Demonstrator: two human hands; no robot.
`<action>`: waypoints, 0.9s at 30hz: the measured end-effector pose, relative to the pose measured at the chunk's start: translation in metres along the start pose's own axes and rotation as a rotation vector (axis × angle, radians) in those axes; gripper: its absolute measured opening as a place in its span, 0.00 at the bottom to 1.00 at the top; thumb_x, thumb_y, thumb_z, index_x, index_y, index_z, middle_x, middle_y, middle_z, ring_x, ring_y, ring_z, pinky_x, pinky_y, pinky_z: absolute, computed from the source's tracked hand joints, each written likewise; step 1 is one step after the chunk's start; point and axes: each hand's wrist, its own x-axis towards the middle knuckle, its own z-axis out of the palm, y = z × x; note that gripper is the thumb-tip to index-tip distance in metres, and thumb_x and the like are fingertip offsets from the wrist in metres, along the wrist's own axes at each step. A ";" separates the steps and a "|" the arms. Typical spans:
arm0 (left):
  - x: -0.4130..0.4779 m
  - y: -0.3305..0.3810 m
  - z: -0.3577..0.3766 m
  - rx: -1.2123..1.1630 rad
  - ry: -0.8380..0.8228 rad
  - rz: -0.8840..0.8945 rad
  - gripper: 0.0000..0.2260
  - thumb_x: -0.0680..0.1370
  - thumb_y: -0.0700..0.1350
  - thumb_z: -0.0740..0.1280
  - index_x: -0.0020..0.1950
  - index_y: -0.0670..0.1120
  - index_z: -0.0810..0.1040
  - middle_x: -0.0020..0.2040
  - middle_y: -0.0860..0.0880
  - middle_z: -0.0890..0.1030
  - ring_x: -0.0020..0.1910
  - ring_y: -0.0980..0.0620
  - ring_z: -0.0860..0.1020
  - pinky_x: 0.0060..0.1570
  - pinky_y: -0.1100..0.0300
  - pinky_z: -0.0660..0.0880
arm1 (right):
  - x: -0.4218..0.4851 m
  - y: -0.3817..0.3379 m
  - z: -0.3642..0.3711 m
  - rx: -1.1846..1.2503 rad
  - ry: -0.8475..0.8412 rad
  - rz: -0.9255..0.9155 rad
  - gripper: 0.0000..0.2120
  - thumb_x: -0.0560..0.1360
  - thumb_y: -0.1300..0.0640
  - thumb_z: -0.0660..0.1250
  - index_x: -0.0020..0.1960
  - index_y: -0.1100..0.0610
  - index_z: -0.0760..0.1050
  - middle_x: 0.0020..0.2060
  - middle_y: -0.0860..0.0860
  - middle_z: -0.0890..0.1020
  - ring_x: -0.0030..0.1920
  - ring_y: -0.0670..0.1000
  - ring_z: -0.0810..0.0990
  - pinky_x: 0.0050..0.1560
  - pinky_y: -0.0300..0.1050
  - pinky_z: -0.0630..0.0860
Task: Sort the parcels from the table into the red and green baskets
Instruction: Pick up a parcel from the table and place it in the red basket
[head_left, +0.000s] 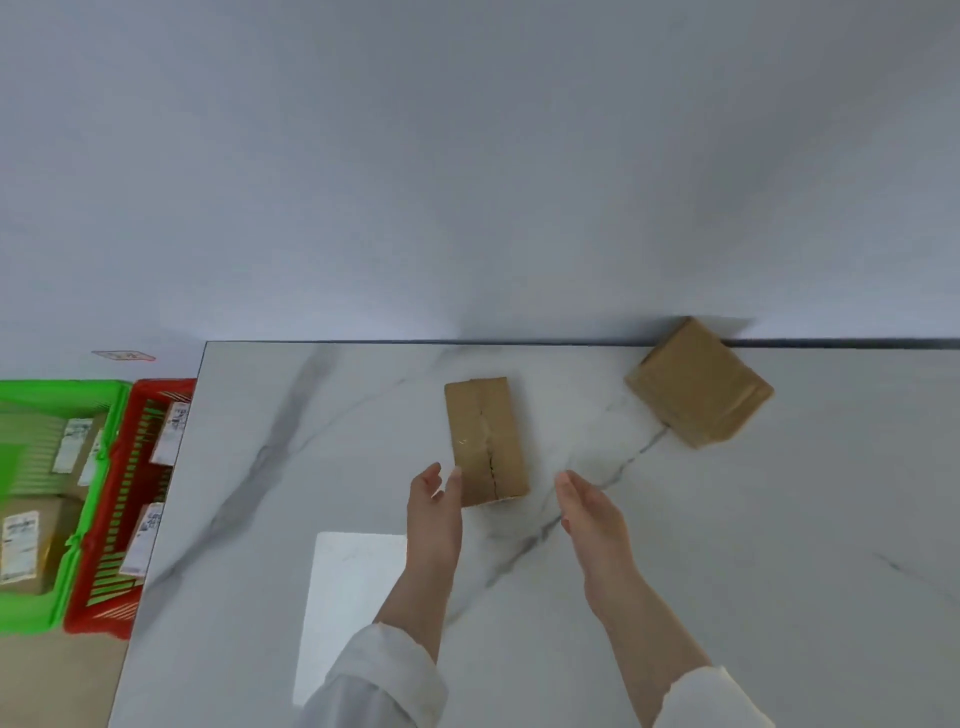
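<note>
On table (311, 467) ahead of you, taped cardboard parcel (487, 440) lay flat. Your left hand (434, 499) relaxed, empty, at its near-left corner; your right hand (592, 512) relaxed, empty, just apart. Parcel looked stiff, light, surface slick: you needed grip across long sides.

One wide-angle camera, worn on the head, looked forward and down from close above the surface (727, 571), facing the wall (467, 156) behind it. The green basket (62, 389) and red basket (161, 388) sat at the view's left edge.
</note>
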 end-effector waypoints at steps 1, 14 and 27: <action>0.013 -0.004 0.004 -0.009 0.003 -0.011 0.22 0.80 0.51 0.60 0.73 0.47 0.63 0.71 0.49 0.67 0.69 0.51 0.66 0.65 0.57 0.63 | 0.015 0.000 0.005 -0.044 -0.025 -0.004 0.23 0.77 0.51 0.64 0.70 0.55 0.67 0.65 0.49 0.73 0.63 0.49 0.72 0.65 0.43 0.65; 0.033 -0.022 0.020 -0.083 -0.068 0.084 0.14 0.77 0.47 0.67 0.60 0.47 0.69 0.59 0.47 0.77 0.54 0.53 0.77 0.48 0.64 0.75 | 0.055 0.016 0.011 -0.246 -0.196 -0.143 0.13 0.73 0.61 0.70 0.56 0.52 0.74 0.55 0.51 0.80 0.56 0.48 0.79 0.55 0.41 0.75; -0.136 0.086 -0.058 0.197 -0.382 0.578 0.22 0.75 0.46 0.70 0.67 0.54 0.68 0.62 0.56 0.74 0.61 0.65 0.71 0.63 0.58 0.72 | -0.131 -0.115 -0.050 -0.436 -0.324 -0.500 0.23 0.70 0.55 0.73 0.62 0.48 0.67 0.56 0.43 0.77 0.56 0.39 0.74 0.44 0.32 0.74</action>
